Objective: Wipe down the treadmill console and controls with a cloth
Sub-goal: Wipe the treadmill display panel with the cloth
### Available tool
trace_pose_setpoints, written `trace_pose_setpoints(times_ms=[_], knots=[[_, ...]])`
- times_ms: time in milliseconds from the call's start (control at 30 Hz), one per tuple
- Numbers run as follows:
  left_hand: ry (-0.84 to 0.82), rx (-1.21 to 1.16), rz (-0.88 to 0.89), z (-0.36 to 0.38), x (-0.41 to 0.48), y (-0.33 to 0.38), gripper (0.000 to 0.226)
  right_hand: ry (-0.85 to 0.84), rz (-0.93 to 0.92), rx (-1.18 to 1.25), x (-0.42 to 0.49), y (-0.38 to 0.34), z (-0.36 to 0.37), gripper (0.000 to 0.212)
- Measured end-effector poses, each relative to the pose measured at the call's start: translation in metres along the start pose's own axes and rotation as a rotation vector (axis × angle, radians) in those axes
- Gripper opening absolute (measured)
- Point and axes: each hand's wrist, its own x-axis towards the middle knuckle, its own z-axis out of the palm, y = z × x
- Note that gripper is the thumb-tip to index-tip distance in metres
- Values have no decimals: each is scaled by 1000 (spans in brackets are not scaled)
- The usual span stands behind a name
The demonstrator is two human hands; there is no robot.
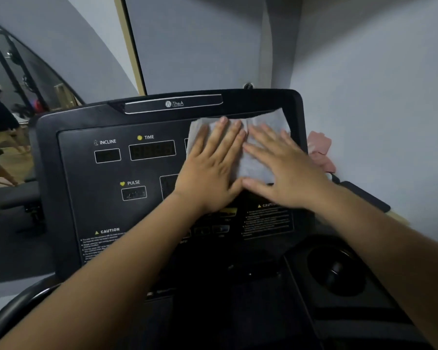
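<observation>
A black treadmill console (91, 198) fills the middle of the view, with INCLINE, TIME and PULSE displays on its left half. A pale grey cloth (259, 162) lies spread over the console's upper right part. My left hand (213, 168) presses flat on the cloth's left side, fingers straight. Beside it, my right hand (283, 168) lies flat on the cloth's right side, fingers spread. The two hands touch at the thumbs. The displays under the cloth are hidden.
A round cup holder (336, 271) sits at the console's lower right. A pink object (320, 150) lies behind the console's right edge, against the grey wall (377, 97). A black handrail (18, 304) curves at lower left. Gym equipment and benches stand at far left.
</observation>
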Motion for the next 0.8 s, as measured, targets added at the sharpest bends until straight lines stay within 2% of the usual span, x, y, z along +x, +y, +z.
trace_pose_setpoints(times_ms=[67,133,200,300,433,633,800], knots=[[-11,2,-25,2,-2,7,81,140,58,109,12,0,-4,60],[-15,-20,-54,5,-11,18,81,170,45,11,11,-2,10,60],[-16,-64,-70,7,-24,32,79,148,38,-178,-6,-5,34,64],[-47,-79,-25,15,-49,51,78,129,106,-269,-44,-7,63,67],[-113,-76,14,22,-76,72,77,71,97,-263,-83,-9,78,68],[-183,-155,29,23,-86,105,76,48,266,-169,-117,-23,93,67],[-225,-198,117,22,-99,109,74,-44,234,-140,-144,-20,96,70]])
